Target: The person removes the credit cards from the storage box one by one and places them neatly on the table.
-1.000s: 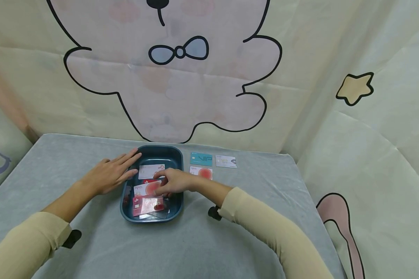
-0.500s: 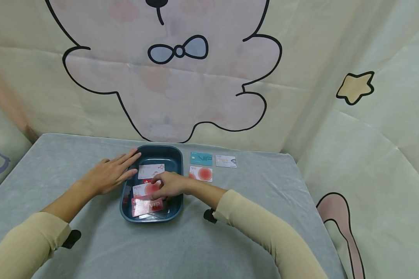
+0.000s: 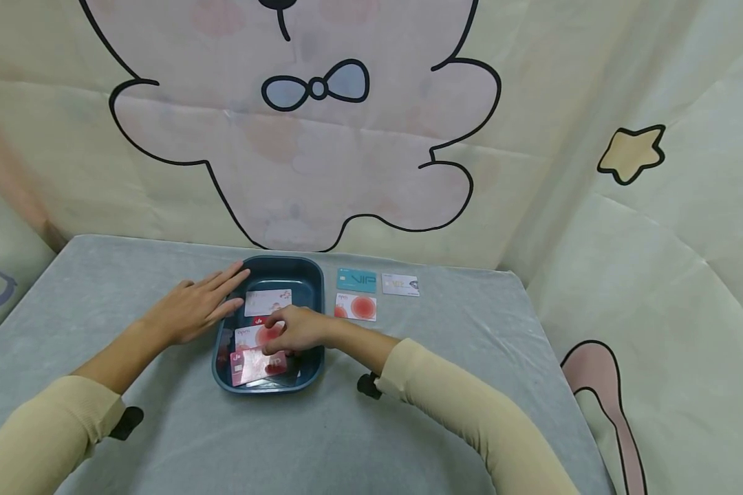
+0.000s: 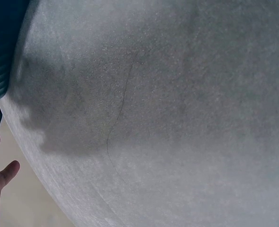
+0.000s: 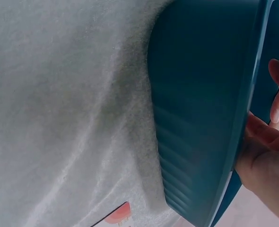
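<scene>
A dark blue tray (image 3: 317, 282) holds several cards. My left hand (image 3: 188, 309) lies along its left rim, fingers extended. Inside the tray, my right hand (image 3: 300, 328) reaches over the cards with thumb and forefinger bent. A white card with red circles (image 3: 248, 337) shows between them. The thumb tip is right at the upper edge of a shiny pink card (image 3: 254, 371); I cannot tell whether it is pinched. Farther back in the tray is a white card with pink flowers (image 3: 266, 302). In the right wrist view, the tray wall (image 5: 201, 104) hides the cards.
Right of the tray, on the grey cloth (image 3: 408, 385), lie a teal VIP card (image 3: 356, 280), a silvery white card (image 3: 400, 284) and a white card with red circles (image 3: 356, 306). Behind the table hangs a cartoon-printed curtain (image 3: 532, 172).
My right hand has shifted slightly left, baring the whole red-circle card on the cloth. The pink card has slid a little left, and its glare has changed. The left hand stays in place.
</scene>
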`<act>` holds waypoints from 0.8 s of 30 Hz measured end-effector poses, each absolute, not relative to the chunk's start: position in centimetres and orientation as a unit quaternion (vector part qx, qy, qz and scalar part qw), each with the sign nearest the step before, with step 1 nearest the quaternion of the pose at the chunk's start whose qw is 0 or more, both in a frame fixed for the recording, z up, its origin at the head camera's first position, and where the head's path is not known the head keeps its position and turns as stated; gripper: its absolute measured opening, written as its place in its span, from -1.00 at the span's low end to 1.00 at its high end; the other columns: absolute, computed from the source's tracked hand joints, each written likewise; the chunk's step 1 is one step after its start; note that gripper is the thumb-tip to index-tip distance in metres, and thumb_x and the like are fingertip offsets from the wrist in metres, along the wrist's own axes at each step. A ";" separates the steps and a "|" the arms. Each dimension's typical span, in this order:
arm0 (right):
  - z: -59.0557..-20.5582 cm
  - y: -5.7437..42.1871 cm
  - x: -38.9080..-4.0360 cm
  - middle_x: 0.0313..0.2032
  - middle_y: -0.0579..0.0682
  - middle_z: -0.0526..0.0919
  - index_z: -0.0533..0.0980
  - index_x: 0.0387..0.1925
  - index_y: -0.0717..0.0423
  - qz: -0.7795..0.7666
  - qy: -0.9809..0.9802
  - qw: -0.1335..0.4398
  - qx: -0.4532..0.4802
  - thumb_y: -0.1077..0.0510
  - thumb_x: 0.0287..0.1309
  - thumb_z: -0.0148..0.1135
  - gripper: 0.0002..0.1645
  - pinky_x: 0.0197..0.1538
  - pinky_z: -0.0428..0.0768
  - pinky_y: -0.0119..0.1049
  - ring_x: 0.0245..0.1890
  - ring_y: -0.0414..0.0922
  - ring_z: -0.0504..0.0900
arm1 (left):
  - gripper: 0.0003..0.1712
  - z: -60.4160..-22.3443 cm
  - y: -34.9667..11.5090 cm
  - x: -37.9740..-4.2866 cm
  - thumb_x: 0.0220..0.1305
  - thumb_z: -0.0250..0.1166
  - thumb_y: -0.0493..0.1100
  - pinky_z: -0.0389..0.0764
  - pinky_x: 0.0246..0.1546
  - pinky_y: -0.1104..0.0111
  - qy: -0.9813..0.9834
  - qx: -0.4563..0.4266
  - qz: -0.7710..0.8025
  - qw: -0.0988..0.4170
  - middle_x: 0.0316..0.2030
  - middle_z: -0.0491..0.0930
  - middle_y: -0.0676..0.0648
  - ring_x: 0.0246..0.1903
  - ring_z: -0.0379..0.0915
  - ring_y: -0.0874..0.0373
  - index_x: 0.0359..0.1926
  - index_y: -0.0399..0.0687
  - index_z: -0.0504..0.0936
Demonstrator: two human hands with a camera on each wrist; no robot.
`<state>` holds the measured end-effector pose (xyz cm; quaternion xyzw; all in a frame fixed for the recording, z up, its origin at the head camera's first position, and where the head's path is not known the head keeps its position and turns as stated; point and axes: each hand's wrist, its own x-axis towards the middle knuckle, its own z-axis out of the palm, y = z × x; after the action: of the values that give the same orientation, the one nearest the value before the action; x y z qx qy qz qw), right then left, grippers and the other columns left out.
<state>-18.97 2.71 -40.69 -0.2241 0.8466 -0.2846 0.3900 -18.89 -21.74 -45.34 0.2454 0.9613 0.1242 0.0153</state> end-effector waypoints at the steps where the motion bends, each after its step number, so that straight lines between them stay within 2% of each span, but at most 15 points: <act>1: -40.7 2.7 -19.0 -0.28 -0.03 0.58 0.43 0.31 0.11 -0.286 0.846 0.390 -0.223 0.01 0.26 0.35 -0.37 -0.29 0.62 -0.36 -0.36 -0.07 0.62 | -0.25 -45.3 -21.7 -18.9 0.52 0.00 0.14 0.35 0.13 -0.31 0.961 0.246 0.124 0.015 0.54 -0.02 -0.23 0.38 0.17 -0.33 0.56 -0.05 0.06; 10: -41.0 2.5 -19.0 -0.21 0.00 0.56 0.39 0.29 0.10 -0.304 0.843 0.389 -0.215 0.04 0.24 0.37 -0.36 -0.24 0.67 -0.33 -0.34 -0.05 0.64 | -0.24 -45.1 -21.7 -18.9 0.52 -0.01 0.15 0.33 0.14 -0.33 0.962 0.244 0.123 0.023 0.54 -0.03 -0.22 0.39 0.16 -0.33 0.57 -0.04 0.05; 15: -40.8 2.4 -19.0 -0.11 0.00 0.54 0.40 0.28 0.09 -0.290 0.856 0.368 -0.219 0.08 0.22 0.39 -0.36 -0.26 0.62 -0.40 -0.29 -0.12 0.59 | -0.24 -45.1 -21.7 -18.9 0.51 0.01 0.15 0.35 0.13 -0.32 0.962 0.243 0.125 0.019 0.54 -0.01 -0.24 0.38 0.17 -0.33 0.56 -0.05 0.06; 24: -40.5 2.0 -19.1 -0.13 -0.01 0.56 0.49 0.20 0.06 -0.261 0.868 0.358 -0.224 0.23 0.21 0.38 -0.48 -0.26 0.60 -0.44 -0.26 -0.17 0.53 | -0.23 -45.2 -21.7 -18.9 0.49 0.04 0.15 0.37 0.11 -0.31 0.962 0.244 0.124 0.015 0.53 0.01 -0.25 0.37 0.19 -0.33 0.55 -0.05 0.08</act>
<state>-19.06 2.04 -40.50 -0.2243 0.8679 -0.2615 0.3579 -18.91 -21.70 -45.18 0.2445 0.9616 0.1239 0.0154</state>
